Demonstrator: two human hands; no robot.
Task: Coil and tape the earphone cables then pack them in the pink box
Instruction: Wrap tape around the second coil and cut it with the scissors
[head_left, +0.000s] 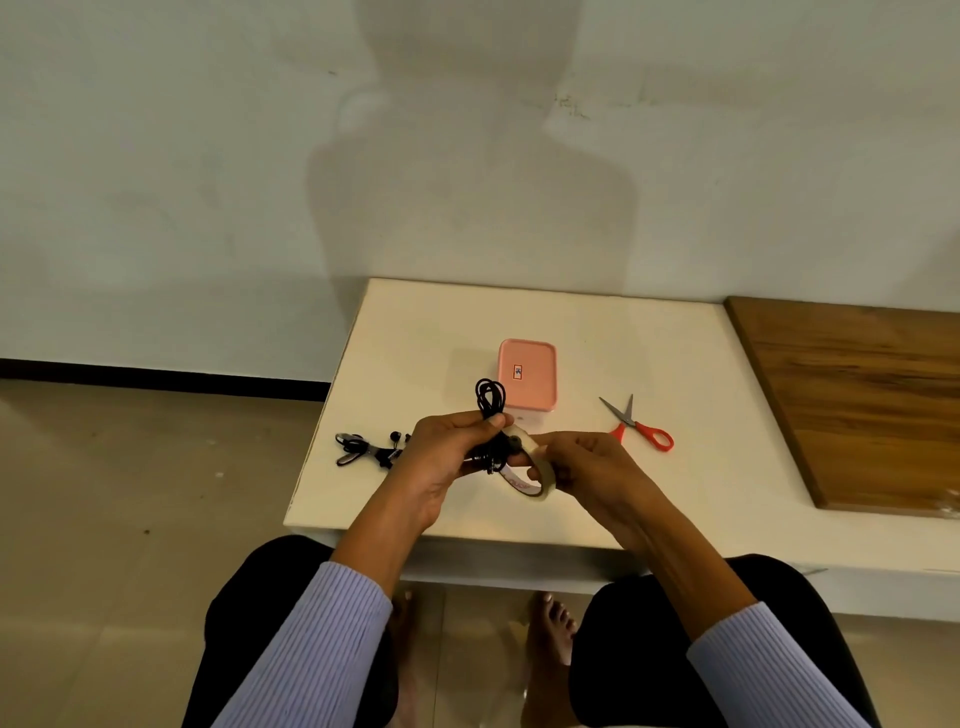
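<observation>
My left hand (447, 457) grips a coiled black earphone cable (490, 399); its loops stick up above my fingers and the rest hangs below. My right hand (582, 462) holds a roll of clear tape (535, 480) pressed close against the coil, thumb and fingers on the roll's rim. Behind my hands the pink box (527, 374) stands on the white table with its lid on. A second black earphone bundle (366, 449) lies on the table to the left of my left hand.
Red-handled scissors (638, 425) lie on the white table (701, 395) to the right of the box. A brown wooden board (857, 405) covers the table's right end. My knees and bare feet are below the front edge.
</observation>
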